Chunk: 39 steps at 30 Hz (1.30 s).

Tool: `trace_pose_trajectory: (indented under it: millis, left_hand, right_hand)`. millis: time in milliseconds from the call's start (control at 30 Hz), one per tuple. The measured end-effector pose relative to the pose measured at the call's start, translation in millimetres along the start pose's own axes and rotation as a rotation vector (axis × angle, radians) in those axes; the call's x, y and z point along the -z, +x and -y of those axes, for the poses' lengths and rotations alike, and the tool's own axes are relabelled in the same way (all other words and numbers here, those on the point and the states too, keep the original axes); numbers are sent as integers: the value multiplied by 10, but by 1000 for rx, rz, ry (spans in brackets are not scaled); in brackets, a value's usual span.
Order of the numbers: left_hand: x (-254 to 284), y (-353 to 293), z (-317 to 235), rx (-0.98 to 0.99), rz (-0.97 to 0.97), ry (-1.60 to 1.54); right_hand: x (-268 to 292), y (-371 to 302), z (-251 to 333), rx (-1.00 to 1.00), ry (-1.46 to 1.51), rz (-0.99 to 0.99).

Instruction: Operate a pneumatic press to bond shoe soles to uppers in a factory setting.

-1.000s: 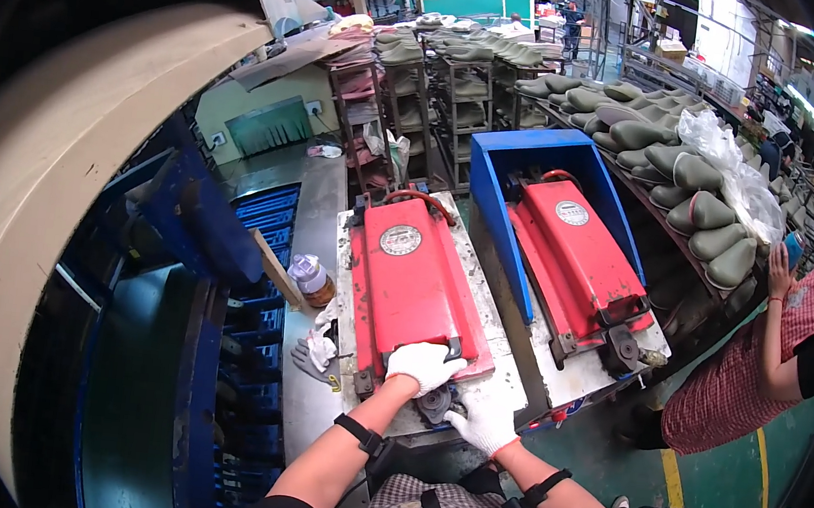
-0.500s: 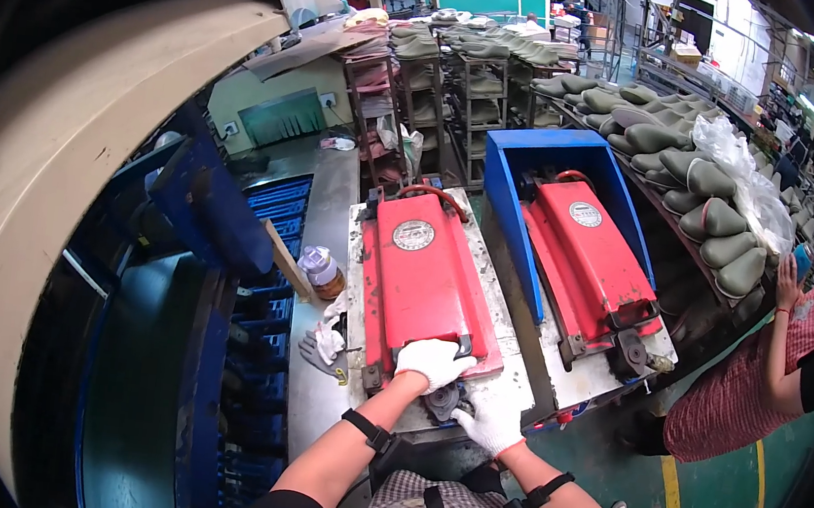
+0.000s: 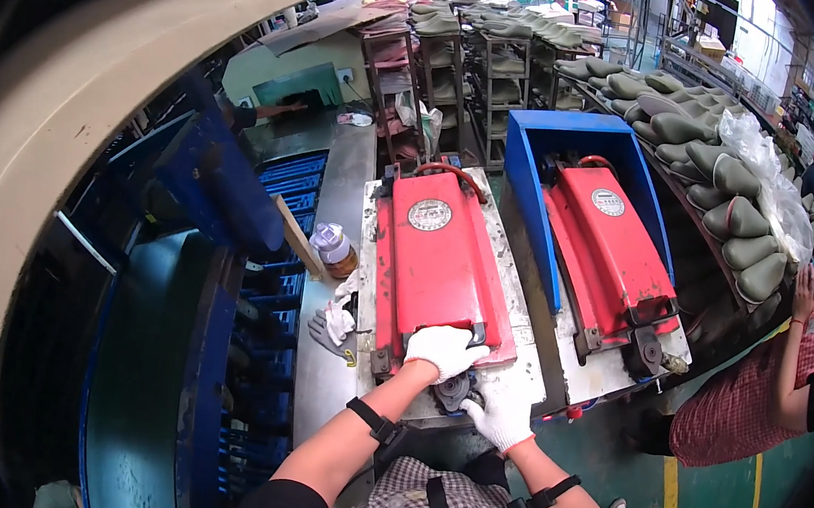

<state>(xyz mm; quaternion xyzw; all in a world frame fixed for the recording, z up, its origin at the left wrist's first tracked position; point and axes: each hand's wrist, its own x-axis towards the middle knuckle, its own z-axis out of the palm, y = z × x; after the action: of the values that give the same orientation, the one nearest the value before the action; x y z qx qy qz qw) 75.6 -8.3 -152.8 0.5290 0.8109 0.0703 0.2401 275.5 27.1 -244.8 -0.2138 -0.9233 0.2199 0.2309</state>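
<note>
The view comes from the left one of two wide fisheye cameras worn on the person's head. It looks steeply down and forward, with the left hand (image 3: 444, 351) and right hand (image 3: 505, 416) close below, near the near edge of the white tabletop (image 3: 524, 383), and reaches beyond its far edge to distant racks (image 3: 501, 93).

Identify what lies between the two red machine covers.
In the head view, a worn white base edge, a dark strip and the blue hood's side panel lie between the left red cover and the right red cover.
</note>
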Motion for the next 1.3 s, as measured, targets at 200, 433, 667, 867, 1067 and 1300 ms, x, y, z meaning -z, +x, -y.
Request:
trace_pose_trajectory:
  millis: [200,433,667,867,1067,1300]
  left_hand:
    - [31,-1,-31,13,22,16]
    - [-4,20,-30,11,2,32]
    - [-15,-18,-4,10,14,62]
    - [6,-43,-13,-7,1,53]
    - [120,-55,-68,-31,21,37]
    - [590,-208,-46,-86,-112,74]
  right_hand:
    - [91,31,55,-29,-95,89]
    - [51,17,26,-69,-35,83]
    - [-36,-165,294,-307,-27,101]
    - [-165,-225,410,-1048,1138,608]
    - [-249,-267,565,-1020,1452,1131]
    - [85,-91,620,-662,794,1199]
